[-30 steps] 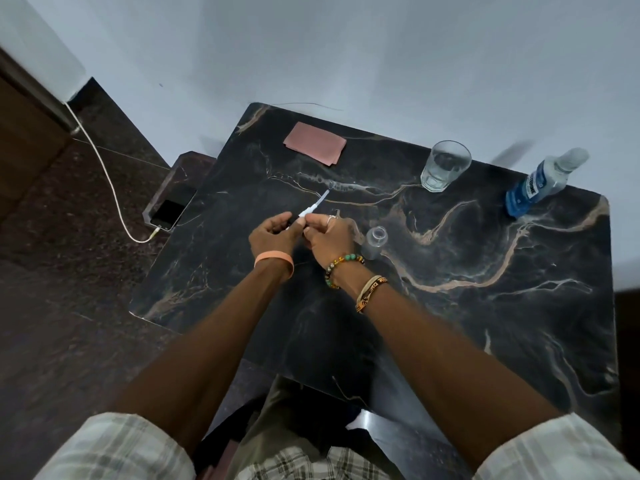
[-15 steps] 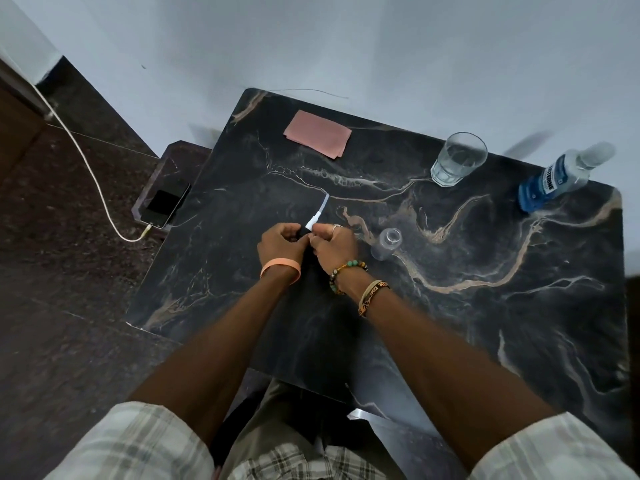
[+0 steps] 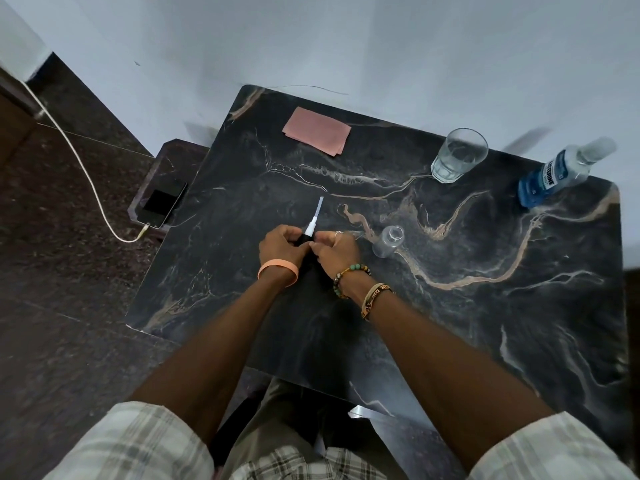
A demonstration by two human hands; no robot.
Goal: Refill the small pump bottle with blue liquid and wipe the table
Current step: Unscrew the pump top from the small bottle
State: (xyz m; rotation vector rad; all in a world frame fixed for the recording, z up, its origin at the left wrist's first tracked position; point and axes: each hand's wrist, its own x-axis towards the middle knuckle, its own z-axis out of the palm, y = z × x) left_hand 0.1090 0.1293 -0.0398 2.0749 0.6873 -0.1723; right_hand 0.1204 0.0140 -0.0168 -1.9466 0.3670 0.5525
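A black pump head with a white dip tube (image 3: 313,221) is held over the middle of the dark marble table (image 3: 467,306); the tube points away from me. My left hand (image 3: 281,244) grips its black cap from the left, and my right hand (image 3: 335,247) pinches it from the right. The small clear pump bottle (image 3: 388,241) stands open and uncapped just right of my right hand, apart from it. A bottle of blue liquid (image 3: 557,173) stands at the far right corner. A pink cloth (image 3: 317,134) lies flat near the table's far edge.
A clear drinking glass (image 3: 459,154) with some water stands between the cloth and the blue bottle. Left of the table, a phone (image 3: 162,207) with a white charging cable (image 3: 79,161) rests on a lower ledge. A wall runs behind the table.
Both hands stayed together on the pump head. The dip tube, slanting to the right a second ago, now points more straight away from me. The camera view shifted slightly.
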